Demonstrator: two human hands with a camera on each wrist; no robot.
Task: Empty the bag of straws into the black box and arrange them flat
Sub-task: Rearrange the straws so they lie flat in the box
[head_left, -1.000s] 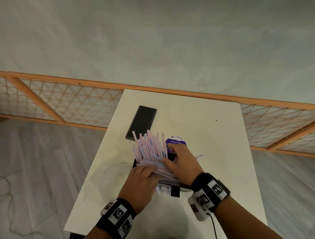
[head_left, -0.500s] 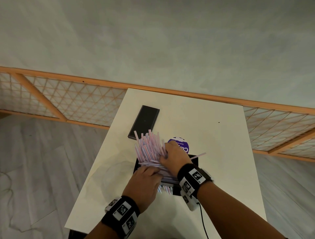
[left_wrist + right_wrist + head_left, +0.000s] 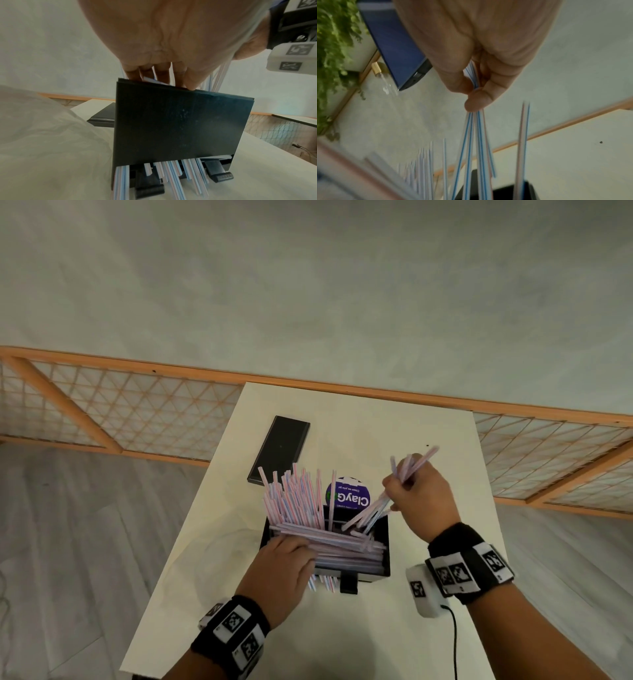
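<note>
- We see one black box (image 3: 380, 546) on the tabletop (image 3: 359, 628), under both hands.
- Our left hand (image 3: 281, 570) rests on the box's near-left rim, fingers (image 3: 161, 73) reaching over the wall onto the straws (image 3: 342, 546) lying flat inside.
- Our right hand (image 3: 421, 498), above the box's far-right corner, pinches a small bunch of straws (image 3: 370, 511), four or five; we cannot count exactly.
- Beyond the left hand, many upright straws (image 3: 298, 498) lean in the box, too many to count.
- One dark flat lid (image 3: 279, 448) lies further off, one purple round label (image 3: 347, 496) between.
</note>
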